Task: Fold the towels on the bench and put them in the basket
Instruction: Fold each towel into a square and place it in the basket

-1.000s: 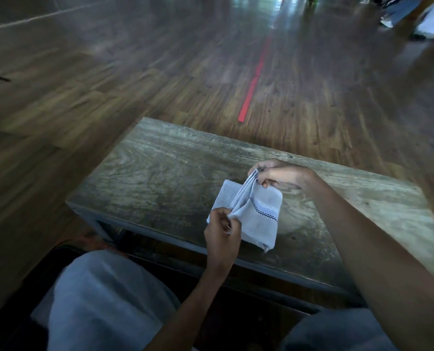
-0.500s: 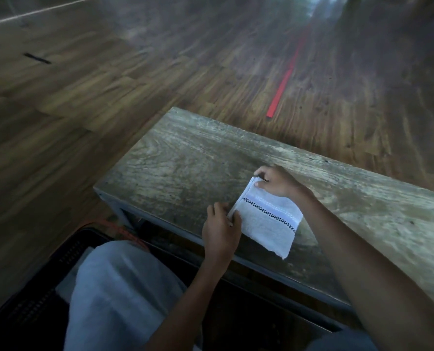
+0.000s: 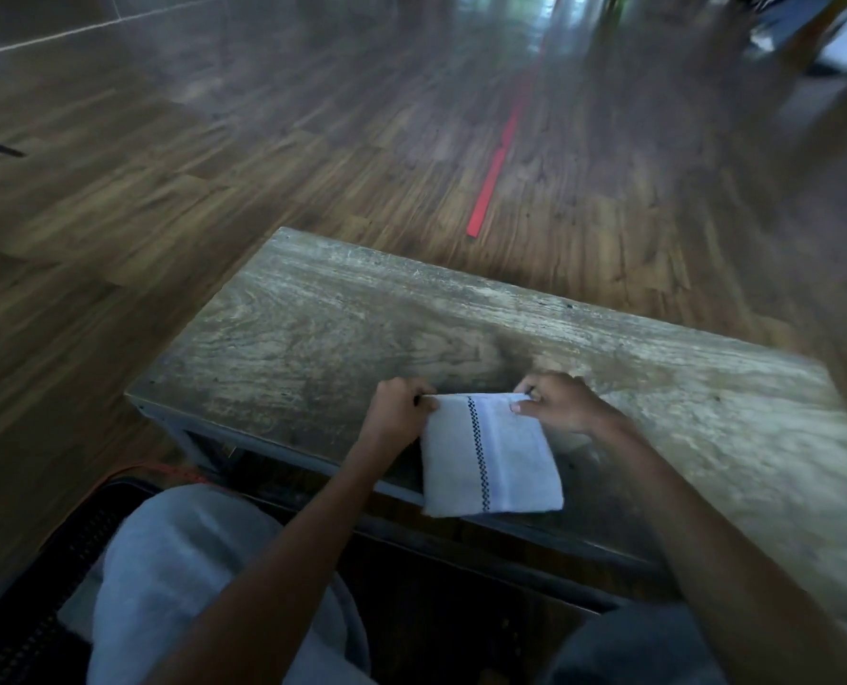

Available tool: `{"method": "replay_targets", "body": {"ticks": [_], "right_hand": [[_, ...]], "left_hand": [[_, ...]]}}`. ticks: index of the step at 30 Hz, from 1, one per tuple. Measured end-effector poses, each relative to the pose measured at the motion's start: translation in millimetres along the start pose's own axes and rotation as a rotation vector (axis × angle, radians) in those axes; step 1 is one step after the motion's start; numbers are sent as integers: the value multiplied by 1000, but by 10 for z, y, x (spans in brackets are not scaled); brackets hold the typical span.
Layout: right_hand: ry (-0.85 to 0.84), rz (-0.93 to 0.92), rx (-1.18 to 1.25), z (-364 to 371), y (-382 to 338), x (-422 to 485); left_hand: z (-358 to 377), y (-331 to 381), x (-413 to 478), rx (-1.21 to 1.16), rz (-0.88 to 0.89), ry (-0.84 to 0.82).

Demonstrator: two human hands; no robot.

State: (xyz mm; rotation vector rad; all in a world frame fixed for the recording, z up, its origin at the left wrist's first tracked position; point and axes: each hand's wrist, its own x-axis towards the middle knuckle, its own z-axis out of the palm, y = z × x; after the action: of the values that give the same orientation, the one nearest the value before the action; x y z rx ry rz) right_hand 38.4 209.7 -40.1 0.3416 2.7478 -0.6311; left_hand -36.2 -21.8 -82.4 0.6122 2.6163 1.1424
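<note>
pinching both far corners: the left hand (image 3: 399, 412) grips the far left corner of the towel (image 3: 490, 462), fingers curled round the edge, and the right hand (image 3: 562, 405) nips the far right corner between thumb and fingers. the towel lies folded small on the table (image 3: 352, 328), black checked stripe running near to far, its near edge hanging just over the table's near rim. looks like the fold on this one is all but done, and no other towel shows on the table. next up, i'd say: a lift and a swing down to the dark basket (image 3: 36, 590) at near left, beside the knee, holding both corners firm so the layers don't fall open.
</note>
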Motion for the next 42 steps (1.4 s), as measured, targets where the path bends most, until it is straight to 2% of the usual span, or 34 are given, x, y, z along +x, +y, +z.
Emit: {"method": "replay_targets", "body": {"ticks": [4, 7, 11, 13, 17, 19, 21, 23, 25, 33, 36, 39, 42], "right_hand": [[73, 66, 82, 65, 299, -353], [159, 126, 55, 96, 416, -421], [387, 252, 95, 131, 456, -387], [540, 289, 142, 161, 419, -452], [670, 219, -44, 351, 164, -720], [657, 179, -134, 509, 42, -794], [518, 163, -160, 670, 24, -779], [391, 187, -157, 784, 100, -738], [361, 211, -153, 788, 183, -695], [236, 230, -129, 591, 174, -669], [312, 208, -142, 504, 80, -717], [438, 114, -166, 473, -98, -713], [426, 68, -148, 547, -230, -635]], "left_hand": [[189, 176, 223, 29, 85, -102], [306, 317, 351, 74, 122, -136], [352, 490, 383, 184, 112, 23], [349, 560, 278, 233, 177, 84], [441, 613, -23, 353, 380, 16], [543, 570, -116, 459, 372, -104], [647, 474, -143, 547, 329, -209], [690, 396, -124, 578, 296, -244], [673, 373, -96, 547, 266, -251], [602, 334, -121, 436, 128, -199], [492, 280, -261, 280, -6, -60], [360, 196, -567, 131, -17, 117], [288, 157, -796, -89, -37, 85]]}}
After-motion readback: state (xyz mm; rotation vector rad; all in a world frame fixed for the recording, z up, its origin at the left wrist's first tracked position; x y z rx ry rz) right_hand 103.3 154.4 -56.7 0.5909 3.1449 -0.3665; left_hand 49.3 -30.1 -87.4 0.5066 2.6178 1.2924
